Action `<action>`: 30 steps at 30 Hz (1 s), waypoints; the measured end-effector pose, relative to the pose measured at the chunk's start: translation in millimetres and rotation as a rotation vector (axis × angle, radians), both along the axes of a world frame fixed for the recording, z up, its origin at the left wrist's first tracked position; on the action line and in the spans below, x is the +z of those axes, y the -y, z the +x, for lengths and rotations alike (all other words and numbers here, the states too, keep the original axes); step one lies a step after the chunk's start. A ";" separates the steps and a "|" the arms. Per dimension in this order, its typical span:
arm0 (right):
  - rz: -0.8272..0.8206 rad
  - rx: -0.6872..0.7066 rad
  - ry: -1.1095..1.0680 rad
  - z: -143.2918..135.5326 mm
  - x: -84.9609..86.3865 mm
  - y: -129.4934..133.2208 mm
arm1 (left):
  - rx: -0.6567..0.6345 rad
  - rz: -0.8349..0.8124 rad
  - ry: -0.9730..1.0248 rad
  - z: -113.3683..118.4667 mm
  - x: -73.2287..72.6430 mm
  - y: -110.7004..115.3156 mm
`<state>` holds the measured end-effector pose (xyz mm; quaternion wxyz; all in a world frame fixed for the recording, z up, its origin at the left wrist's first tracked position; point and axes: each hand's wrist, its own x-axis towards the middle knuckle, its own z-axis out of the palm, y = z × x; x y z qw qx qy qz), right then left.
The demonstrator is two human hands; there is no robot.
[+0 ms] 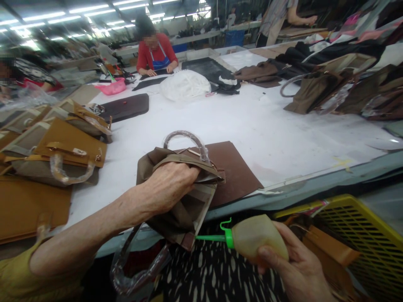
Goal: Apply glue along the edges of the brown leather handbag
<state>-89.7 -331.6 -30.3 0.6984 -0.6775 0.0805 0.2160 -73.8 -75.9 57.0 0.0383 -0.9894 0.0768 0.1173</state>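
Note:
My left hand (pixel 166 184) is closed on the upper edge of a brown handbag (pixel 176 214), its fingertips hidden inside the fold. The bag lies tilted at the table's near edge, one plastic-wrapped handle (pixel 185 136) standing up behind and another (pixel 135 272) hanging below. In my right hand (pixel 292 260) is a squeeze bottle (pixel 258 237) with yellowish contents and a green nozzle. The nozzle tip meets, or almost meets, the bag's lower corner; contact is hard to tell. Under the bag lies a flat brown panel (pixel 236 172).
Mustard and grey handbags (pixel 72 147) are stacked on the left. A yellow plastic crate (pixel 374 239) with tan pieces stands at the lower right. Brown bags (pixel 317 90) sit at the table's far right. Across the white table (pixel 201 119) a person in red (pixel 157 52) works near a white plastic bag (pixel 185 84).

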 end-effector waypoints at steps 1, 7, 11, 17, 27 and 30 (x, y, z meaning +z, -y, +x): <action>-0.007 -0.005 0.007 0.3 -0.3 -0.9 | 0.002 0.000 -0.017 0.1 0.5 0.0; -0.044 -0.064 0.150 12.6 -9.1 -3.5 | -0.013 -0.002 -0.014 -1.1 0.7 0.3; -0.072 0.021 0.265 34.0 -22.7 -1.0 | -0.029 -0.057 0.026 1.2 2.1 -2.4; -0.301 0.079 0.474 58.3 -40.8 1.5 | -0.007 -0.083 0.009 9.7 9.5 -8.9; -0.386 -0.047 0.817 73.4 -21.4 0.6 | 0.009 -0.115 0.039 18.0 19.6 -10.3; -0.525 -0.275 0.845 89.0 4.1 14.0 | 0.001 -0.139 0.075 20.8 17.6 -16.2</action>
